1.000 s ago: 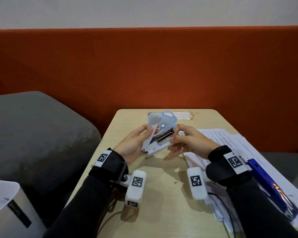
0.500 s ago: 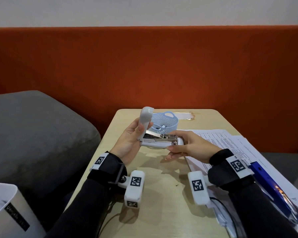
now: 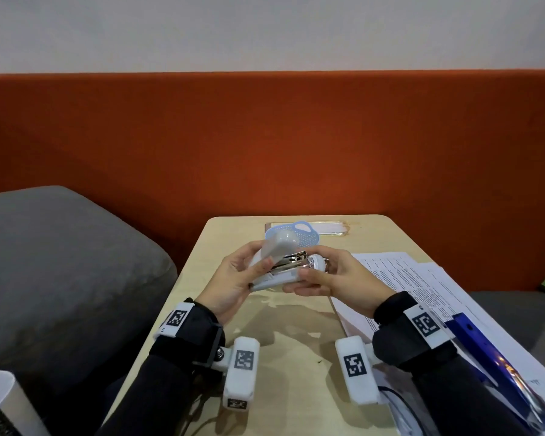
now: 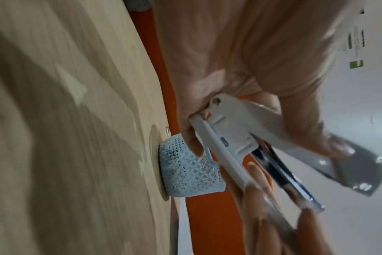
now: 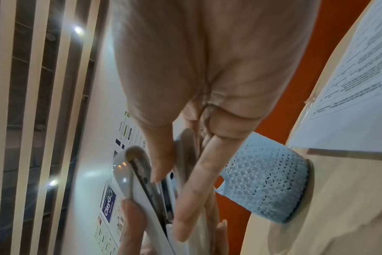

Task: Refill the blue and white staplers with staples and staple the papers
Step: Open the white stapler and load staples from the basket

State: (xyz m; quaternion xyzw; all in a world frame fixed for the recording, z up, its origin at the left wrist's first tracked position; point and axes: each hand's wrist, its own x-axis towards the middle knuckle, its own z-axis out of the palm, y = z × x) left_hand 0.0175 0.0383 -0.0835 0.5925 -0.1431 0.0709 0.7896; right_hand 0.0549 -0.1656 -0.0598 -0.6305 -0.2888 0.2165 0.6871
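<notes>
- While both hands hold it above the surface point(image 3: 296, 357), the white stapler point(image 3: 280, 272) has its lid partly raised, metal channel showing.
- Left hand point(image 3: 233, 284) grips the hinge end, thumb on the lid.
- Right hand point(image 3: 337, 278) pinches the front end.
- Blue stapler point(image 3: 491, 366) lies on the papers point(image 3: 400, 278), right.
- Blue mesh basket point(image 3: 302, 236) stands just behind the hands.

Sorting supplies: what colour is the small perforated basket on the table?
Light blue basket, clearest in the right wrist view.
</notes>
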